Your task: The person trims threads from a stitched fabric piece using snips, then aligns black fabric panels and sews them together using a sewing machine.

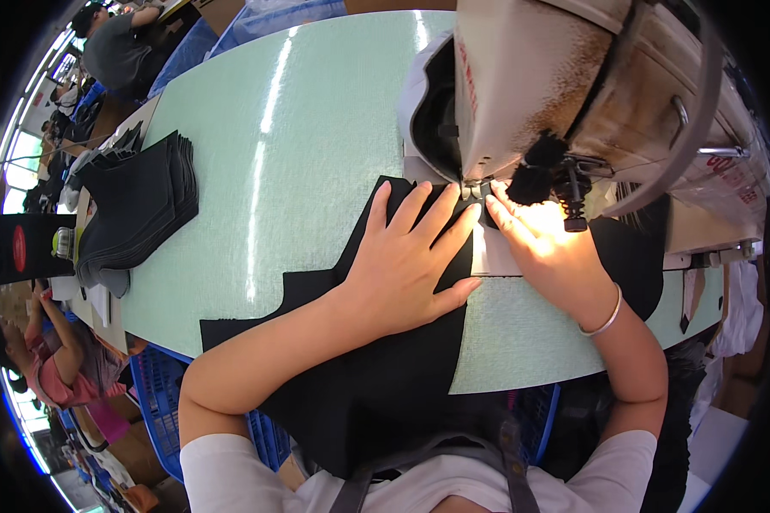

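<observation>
A black fabric piece (316, 286) lies on the pale green table and hangs over its front edge toward me. My left hand (411, 248) rests flat on this fabric with its fingers spread, the fingertips just left of the presser foot (470, 190). Right of the foot, my right hand (543, 235) has its fingers together at the fabric edge under the machine's bright lamp. What lies beneath those fingertips is partly hidden by glare. The sewing machine (556, 77) is off-white with worn, brownish patches.
A stack of black cut pieces (141, 201) sits at the table's left. More black fabric (633, 256) lies right of the machine bed. Blue baskets (158, 410) stand below the table. Other people (60, 359) work at the far left.
</observation>
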### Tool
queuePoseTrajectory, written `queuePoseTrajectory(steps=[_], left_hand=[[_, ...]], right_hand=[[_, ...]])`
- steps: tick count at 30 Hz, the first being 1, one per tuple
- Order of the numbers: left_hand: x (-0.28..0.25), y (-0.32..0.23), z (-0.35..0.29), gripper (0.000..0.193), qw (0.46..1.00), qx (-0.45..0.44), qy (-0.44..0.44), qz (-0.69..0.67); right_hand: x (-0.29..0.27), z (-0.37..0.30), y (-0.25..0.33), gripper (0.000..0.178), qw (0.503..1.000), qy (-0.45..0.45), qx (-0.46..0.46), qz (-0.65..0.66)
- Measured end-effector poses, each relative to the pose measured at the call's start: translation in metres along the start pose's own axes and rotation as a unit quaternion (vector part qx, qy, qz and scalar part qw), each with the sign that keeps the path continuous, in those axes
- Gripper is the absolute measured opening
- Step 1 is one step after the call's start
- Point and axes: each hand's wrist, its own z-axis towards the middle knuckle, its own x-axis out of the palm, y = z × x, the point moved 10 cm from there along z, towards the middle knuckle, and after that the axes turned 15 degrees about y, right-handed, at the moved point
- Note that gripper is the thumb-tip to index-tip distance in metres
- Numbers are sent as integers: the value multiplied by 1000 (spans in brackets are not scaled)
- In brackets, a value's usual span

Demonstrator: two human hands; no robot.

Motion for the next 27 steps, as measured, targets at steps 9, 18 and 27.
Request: queuePoseTrajectory(steps=[9, 18, 27], left_hand=[[6, 5, 2, 71, 1000, -3, 20, -3], [3, 5, 3, 70, 1000, -1, 20, -3], [2, 10, -1, 70, 995, 46, 84, -41]], right_hand=[[-6, 2, 3, 41, 998, -49, -18, -19], [-17, -2, -4, 34, 997, -63, -24, 27], [-8, -2, -13, 51, 1000, 5, -13, 3]])
